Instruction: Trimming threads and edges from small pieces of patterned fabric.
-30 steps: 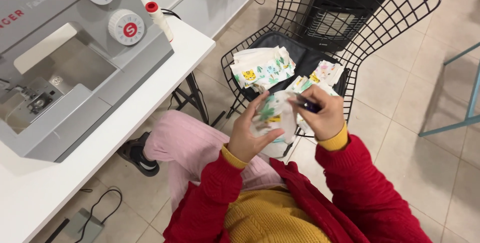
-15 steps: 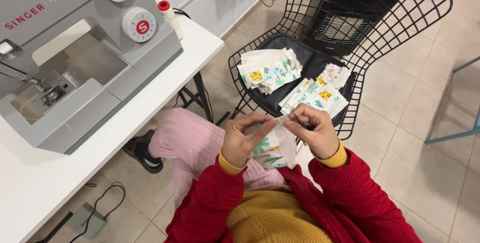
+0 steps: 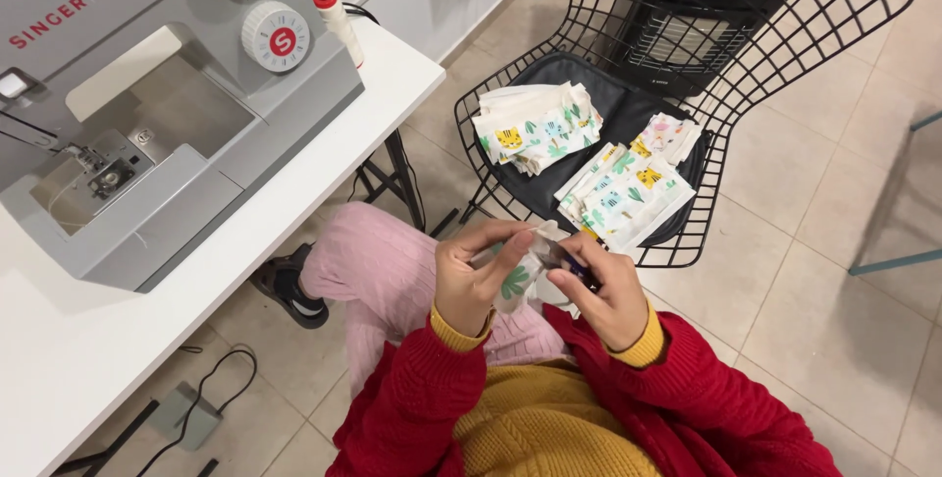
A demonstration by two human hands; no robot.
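Grey sewing machine point(image 3: 147, 114) fills the white table point(image 3: 88, 359) at nine o'clock. Just below centre, the left hand point(image 3: 471, 281) pinches the upper edge of a small printed fabric piece point(image 3: 520, 276), which looks light and limp, best gripped at its hem; the right hand point(image 3: 603, 291) closes around a dark tool point(image 3: 567, 261) touching it. Folded fabric stacks point(image 3: 589, 158) lie on the wire chair point(image 3: 775, 75) at one o'clock.

Red knit cardigan point(image 3: 687, 398) over mustard-yellow top point(image 3: 549, 428), yellow cuffs showing at wrists. Pink ribbed trousers point(image 3: 378, 271), dark shoe point(image 3: 285, 286).
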